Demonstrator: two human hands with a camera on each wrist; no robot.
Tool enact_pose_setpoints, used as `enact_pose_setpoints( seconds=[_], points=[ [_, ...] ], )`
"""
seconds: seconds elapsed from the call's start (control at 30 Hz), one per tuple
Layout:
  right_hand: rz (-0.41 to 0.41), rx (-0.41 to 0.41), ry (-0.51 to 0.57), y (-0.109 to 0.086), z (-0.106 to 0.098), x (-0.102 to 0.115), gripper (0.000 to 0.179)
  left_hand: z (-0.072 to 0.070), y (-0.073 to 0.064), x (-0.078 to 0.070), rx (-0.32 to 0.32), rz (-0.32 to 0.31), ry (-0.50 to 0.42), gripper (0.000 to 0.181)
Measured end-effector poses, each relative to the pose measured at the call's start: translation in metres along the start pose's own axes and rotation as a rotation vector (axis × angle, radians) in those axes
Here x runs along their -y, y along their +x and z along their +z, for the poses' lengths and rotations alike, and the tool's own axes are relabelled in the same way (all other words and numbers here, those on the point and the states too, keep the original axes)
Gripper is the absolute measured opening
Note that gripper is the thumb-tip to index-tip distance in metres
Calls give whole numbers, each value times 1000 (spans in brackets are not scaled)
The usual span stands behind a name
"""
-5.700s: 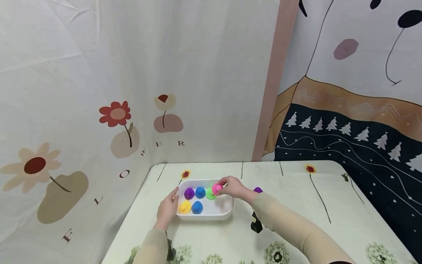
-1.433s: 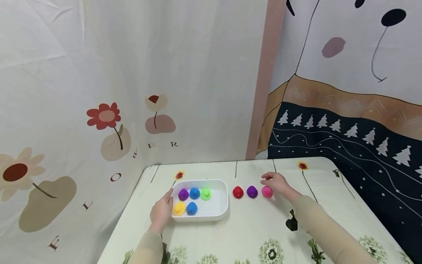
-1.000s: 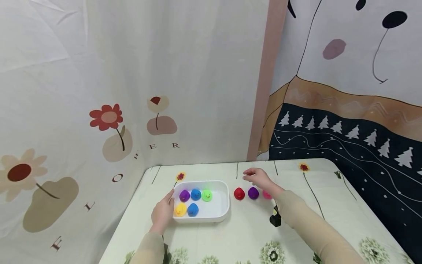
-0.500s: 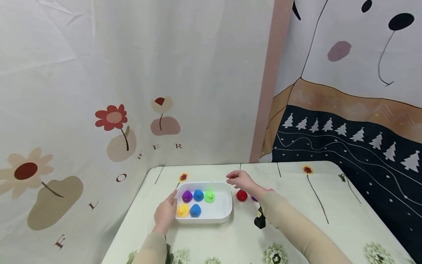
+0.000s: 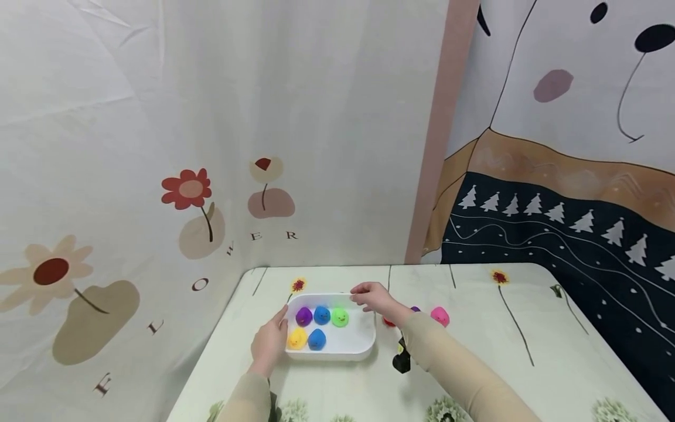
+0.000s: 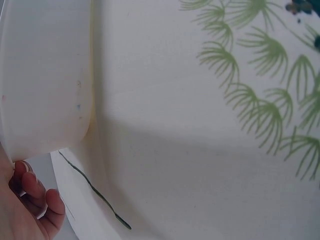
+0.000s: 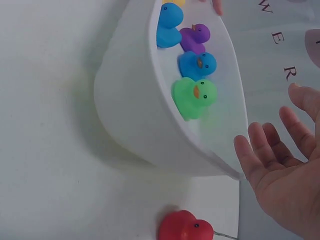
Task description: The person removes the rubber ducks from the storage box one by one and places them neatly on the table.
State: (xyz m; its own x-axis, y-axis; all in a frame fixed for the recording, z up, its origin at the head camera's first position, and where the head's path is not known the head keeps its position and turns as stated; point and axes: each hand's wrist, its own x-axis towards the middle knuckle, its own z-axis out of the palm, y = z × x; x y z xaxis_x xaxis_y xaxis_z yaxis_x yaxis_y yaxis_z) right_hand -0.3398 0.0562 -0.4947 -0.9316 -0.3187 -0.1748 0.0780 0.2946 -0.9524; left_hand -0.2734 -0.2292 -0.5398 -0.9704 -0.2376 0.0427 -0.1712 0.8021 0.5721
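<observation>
The right hand (image 5: 371, 298) is at the far right corner of the tub (image 5: 345, 355), fingers apart and slightly bent, holding nothing; whether it touches the rim I cannot tell. The left hand (image 5: 269, 341) grips the tub's left end, its fingers curled at the outside of that end.

The tub sits upright on the table (image 5: 364, 392). Five ducks are inside it. Along the tub's far side, from its left end, come a purple duck (image 5: 303, 316), a blue duck (image 5: 322, 315) and a green duck (image 5: 340, 317). Along its near side are a yellow duck (image 5: 297, 338), close to the left end, and a second blue duck (image 5: 317, 339) just beside it. The tub's right part shows bare floor.

Outside the tub, past its right end, three ducks stand on the table: a red duck (image 5: 389, 322) nearest the tub, then a second purple duck (image 5: 415, 309), then a pink duck (image 5: 440, 316). The right arm hides much of the red and second purple ones; the pink one shows beyond the sleeve (image 5: 453, 366).

A black device (image 5: 402, 361) hangs under the right wrist, to the right of the tub. Behind the tub, beyond the table, rises a pale curtain (image 5: 327, 117) printed with flowers; a dark panel of trees (image 5: 506, 228) lies beyond the tub to the right.
</observation>
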Motion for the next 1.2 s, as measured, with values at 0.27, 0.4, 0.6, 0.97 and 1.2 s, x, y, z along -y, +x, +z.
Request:
enact_pose_setpoints(
  seconds=[0.27,0.4,0.6,0.97,1.2],
  points=[
    [12,1,15,6,16,-6,28,1,-1,-2,-8,-6,-1,44],
    [24,-12,-9,8,22,-9,29,2,-1,-4,-18,0,-6,43],
    [50,-24,10,9,28,-12,34,6,-1,-5,-16,-2,-10,43],
    [25,-16,-44,10,34,-15,36,5,-1,-2,-42,-7,5,42],
    [9,6,-147,16,41,-22,37,2,-2,0,-36,4,-3,43]
  ],
)
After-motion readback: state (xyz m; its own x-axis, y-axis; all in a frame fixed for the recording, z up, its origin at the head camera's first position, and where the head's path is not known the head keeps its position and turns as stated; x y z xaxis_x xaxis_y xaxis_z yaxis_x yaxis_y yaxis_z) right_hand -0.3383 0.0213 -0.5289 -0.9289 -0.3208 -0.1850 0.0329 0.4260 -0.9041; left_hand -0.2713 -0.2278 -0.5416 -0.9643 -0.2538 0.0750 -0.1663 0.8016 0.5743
